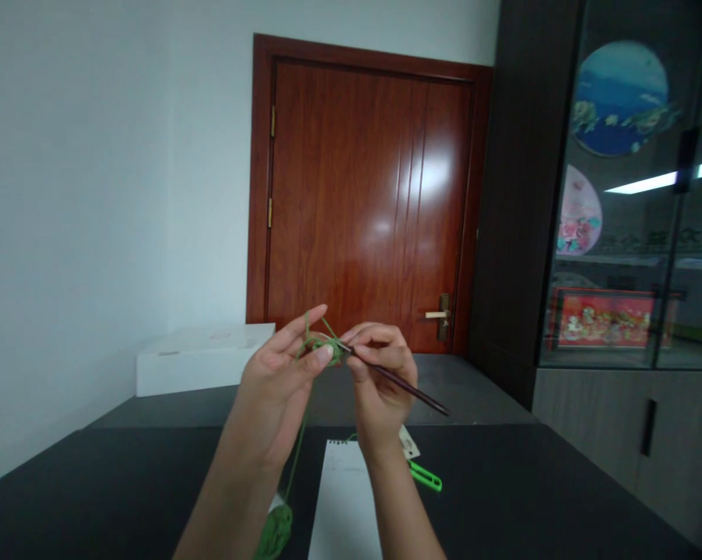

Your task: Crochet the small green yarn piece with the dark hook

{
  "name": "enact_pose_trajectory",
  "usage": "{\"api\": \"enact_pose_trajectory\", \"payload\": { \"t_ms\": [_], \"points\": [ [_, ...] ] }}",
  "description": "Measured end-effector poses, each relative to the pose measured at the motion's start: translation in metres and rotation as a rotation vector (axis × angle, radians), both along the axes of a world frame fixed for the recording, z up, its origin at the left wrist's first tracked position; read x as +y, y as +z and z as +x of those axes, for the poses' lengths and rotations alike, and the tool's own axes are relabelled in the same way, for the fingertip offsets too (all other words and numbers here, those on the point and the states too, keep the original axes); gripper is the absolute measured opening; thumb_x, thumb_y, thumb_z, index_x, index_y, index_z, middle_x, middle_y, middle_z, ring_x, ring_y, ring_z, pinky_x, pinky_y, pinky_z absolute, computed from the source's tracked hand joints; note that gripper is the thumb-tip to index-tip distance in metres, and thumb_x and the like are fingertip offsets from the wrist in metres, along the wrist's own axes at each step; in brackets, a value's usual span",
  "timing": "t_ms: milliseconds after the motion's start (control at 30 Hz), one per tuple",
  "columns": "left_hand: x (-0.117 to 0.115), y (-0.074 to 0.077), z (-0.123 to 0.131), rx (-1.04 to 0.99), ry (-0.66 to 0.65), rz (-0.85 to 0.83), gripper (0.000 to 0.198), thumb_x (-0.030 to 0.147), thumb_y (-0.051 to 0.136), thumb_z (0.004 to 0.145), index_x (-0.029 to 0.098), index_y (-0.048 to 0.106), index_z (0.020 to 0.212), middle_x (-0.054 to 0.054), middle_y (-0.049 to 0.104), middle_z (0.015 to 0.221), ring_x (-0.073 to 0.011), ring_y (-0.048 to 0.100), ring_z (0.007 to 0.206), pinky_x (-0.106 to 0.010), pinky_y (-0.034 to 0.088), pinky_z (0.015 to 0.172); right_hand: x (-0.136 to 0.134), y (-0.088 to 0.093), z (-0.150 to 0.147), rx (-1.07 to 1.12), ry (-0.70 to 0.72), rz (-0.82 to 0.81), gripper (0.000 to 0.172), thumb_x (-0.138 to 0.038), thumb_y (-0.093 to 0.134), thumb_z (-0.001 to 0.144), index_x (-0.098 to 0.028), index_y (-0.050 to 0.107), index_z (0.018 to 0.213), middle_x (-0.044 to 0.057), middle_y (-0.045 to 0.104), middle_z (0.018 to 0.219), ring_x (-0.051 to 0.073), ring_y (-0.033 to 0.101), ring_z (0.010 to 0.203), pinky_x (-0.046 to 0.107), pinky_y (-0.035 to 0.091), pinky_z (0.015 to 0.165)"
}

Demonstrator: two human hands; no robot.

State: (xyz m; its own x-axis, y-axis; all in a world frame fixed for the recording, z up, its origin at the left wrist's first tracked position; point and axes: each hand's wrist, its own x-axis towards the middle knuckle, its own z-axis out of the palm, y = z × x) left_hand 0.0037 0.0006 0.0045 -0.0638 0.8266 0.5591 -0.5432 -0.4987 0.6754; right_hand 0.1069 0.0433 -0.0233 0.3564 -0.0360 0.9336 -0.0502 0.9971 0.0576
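My left hand (pixel 289 358) pinches a small piece of green crochet work (pixel 335 354) between thumb and fingers, with green yarn looped over its raised index finger. In my right hand (pixel 383 362) is a crochet hook (pixel 412 387) with a dark handle, held like a pencil. Its metal tip meets the crochet work, though the exact stitch is too small to make out. From my left hand the yarn runs down to a green yarn ball (pixel 276 531), partly hidden behind my left forearm.
On the dark table (pixel 491 498) lie a white notepad (pixel 345 498), a bright green-handled tool (pixel 426 475) and a small card (pixel 409 442), partly behind my right forearm. A white box (pixel 202 362) stands at the back left. Beyond are a wooden door (pixel 363 194) and a glass-fronted cabinet (pixel 619 233).
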Motion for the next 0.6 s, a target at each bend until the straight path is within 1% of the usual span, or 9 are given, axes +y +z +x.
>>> {"api": "enact_pose_trajectory", "payload": {
  "t_ms": [67,100,200,267,333,400,433,533,600],
  "points": [
    [0.003,-0.003,0.003,0.012,-0.004,-0.001,0.059,0.014,0.088,0.064,0.013,0.071,0.120,-0.003,0.073,0.082,-0.0093,0.066,0.073,-0.017,0.053,0.072,0.007,-0.004,-0.002,0.006,-0.116,0.020,0.017,-0.011,0.065,0.089,-0.027,0.063,0.095,0.000,0.061,0.093,0.018,0.066,0.089,0.037,0.057,0.075],
    [0.005,-0.004,0.004,0.031,0.042,0.026,0.060,0.013,0.087,0.065,0.014,0.070,0.122,-0.003,0.073,0.083,-0.0096,0.066,0.074,-0.017,0.053,0.073,0.010,-0.006,-0.003,0.002,-0.202,0.025,0.021,-0.008,0.066,0.087,-0.027,0.063,0.096,0.000,0.062,0.093,0.018,0.066,0.089,0.037,0.056,0.076],
    [0.010,-0.010,0.005,0.128,0.286,0.172,0.059,0.011,0.081,0.072,0.017,0.066,0.129,-0.003,0.074,0.087,-0.0117,0.067,0.081,-0.021,0.053,0.080,0.014,-0.013,-0.003,-0.021,-0.414,0.001,0.024,-0.005,0.066,0.085,-0.026,0.064,0.099,0.001,0.064,0.092,0.018,0.064,0.089,0.036,0.054,0.079],
    [0.012,-0.011,0.004,0.203,0.392,0.240,0.058,0.011,0.078,0.075,0.018,0.065,0.131,-0.003,0.074,0.090,-0.0138,0.068,0.086,-0.024,0.053,0.085,0.012,-0.014,-0.002,-0.038,-0.459,-0.037,0.021,-0.008,0.063,0.088,-0.025,0.062,0.099,0.002,0.063,0.092,0.018,0.063,0.090,0.037,0.053,0.081],
    [0.013,-0.010,0.000,0.255,0.406,0.243,0.057,0.011,0.078,0.076,0.017,0.065,0.131,-0.003,0.073,0.090,-0.0149,0.067,0.088,-0.026,0.052,0.087,0.007,-0.012,0.001,-0.027,-0.444,-0.112,0.013,-0.012,0.058,0.092,-0.024,0.061,0.097,0.003,0.062,0.090,0.018,0.062,0.089,0.036,0.051,0.081],
    [0.013,-0.008,-0.004,0.276,0.352,0.202,0.059,0.013,0.079,0.075,0.017,0.065,0.132,-0.003,0.073,0.089,-0.0149,0.067,0.086,-0.026,0.053,0.084,0.001,-0.008,0.004,0.014,-0.336,-0.253,0.006,-0.019,0.055,0.095,-0.022,0.059,0.093,0.002,0.061,0.085,0.016,0.060,0.082,0.033,0.049,0.077],
    [0.013,-0.006,-0.007,0.273,0.304,0.177,0.059,0.013,0.080,0.074,0.017,0.065,0.131,-0.003,0.072,0.087,-0.0147,0.066,0.083,-0.025,0.053,0.080,0.000,-0.005,0.006,0.035,-0.225,-0.331,0.006,-0.022,0.054,0.096,-0.022,0.057,0.091,0.001,0.060,0.081,0.015,0.059,0.076,0.031,0.048,0.072],
    [0.012,-0.002,-0.013,0.233,0.104,0.121,0.058,0.012,0.082,0.071,0.015,0.067,0.127,-0.003,0.072,0.083,-0.0134,0.065,0.077,-0.023,0.052,0.072,-0.001,0.003,0.010,0.043,0.280,-0.502,0.017,-0.033,0.057,0.095,-0.021,0.052,0.085,-0.004,0.054,0.068,0.011,0.052,0.059,0.025,0.043,0.059],
    [0.011,-0.001,-0.015,0.204,-0.012,0.100,0.055,0.010,0.084,0.069,0.014,0.070,0.122,-0.003,0.071,0.082,-0.0128,0.064,0.076,-0.022,0.052,0.072,0.001,0.006,0.010,0.010,0.589,-0.566,0.024,-0.036,0.062,0.091,-0.020,0.049,0.080,-0.006,0.050,0.064,0.010,0.048,0.055,0.024,0.042,0.056]
  ]
}}
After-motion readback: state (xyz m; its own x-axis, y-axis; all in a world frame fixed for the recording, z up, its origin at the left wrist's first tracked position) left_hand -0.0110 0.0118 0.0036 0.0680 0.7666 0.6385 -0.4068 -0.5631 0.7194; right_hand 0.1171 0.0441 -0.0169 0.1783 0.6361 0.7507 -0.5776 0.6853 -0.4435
